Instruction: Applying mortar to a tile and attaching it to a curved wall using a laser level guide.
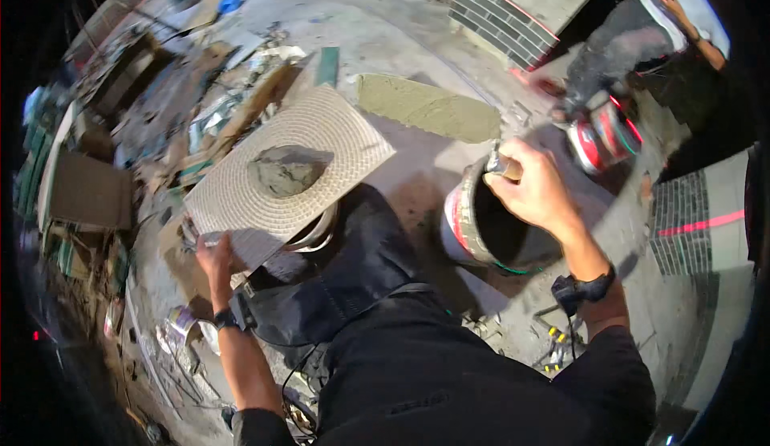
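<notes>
My left hand (215, 263) is closed on the near left corner of a square beige tile (233, 177) with a ridged pattern of concentric rings. A lump of grey mortar (287, 172) sits near the tile's middle. My right hand (539, 193) grips the handle of a trowel (429, 109), whose long flat blade is coated with grey-green mortar and points left, beyond the tile's right corner. Below that hand stands a bucket (459, 225) with a mortar-smeared rim and a dark inside. Another bucket (321, 229) shows partly under the tile.
Scraps, boards and a cardboard box (84, 192) crowd the left side. At the upper right a person (634, 37) sits beside a red and white bucket (601, 137). Panels faced with dark bricks (501, 17) stand at the back and right. Yellow-tipped tools (555, 346) lie on the floor.
</notes>
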A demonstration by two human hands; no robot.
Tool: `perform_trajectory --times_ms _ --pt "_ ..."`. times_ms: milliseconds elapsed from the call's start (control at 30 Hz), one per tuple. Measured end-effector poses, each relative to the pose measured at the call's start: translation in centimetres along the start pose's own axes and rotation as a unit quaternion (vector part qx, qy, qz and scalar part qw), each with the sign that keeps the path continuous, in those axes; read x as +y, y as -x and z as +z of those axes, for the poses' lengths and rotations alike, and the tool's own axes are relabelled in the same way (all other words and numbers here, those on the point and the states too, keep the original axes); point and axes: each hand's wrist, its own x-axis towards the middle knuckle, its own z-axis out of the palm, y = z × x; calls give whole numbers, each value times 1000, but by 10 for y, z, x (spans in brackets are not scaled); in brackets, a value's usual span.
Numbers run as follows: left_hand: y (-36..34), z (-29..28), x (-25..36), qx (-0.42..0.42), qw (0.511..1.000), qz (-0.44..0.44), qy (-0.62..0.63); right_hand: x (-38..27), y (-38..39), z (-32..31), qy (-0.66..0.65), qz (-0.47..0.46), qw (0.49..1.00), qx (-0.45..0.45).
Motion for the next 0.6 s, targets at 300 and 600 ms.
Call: perform_trajectory --times_ms 300,600 --pt "-7 6 -22 -19 996 -54 75 149 28 -79 444 93 846 -281" --pt "-4 0 3 -40 994 -98 17 282 38 100 299 256 787 -475"
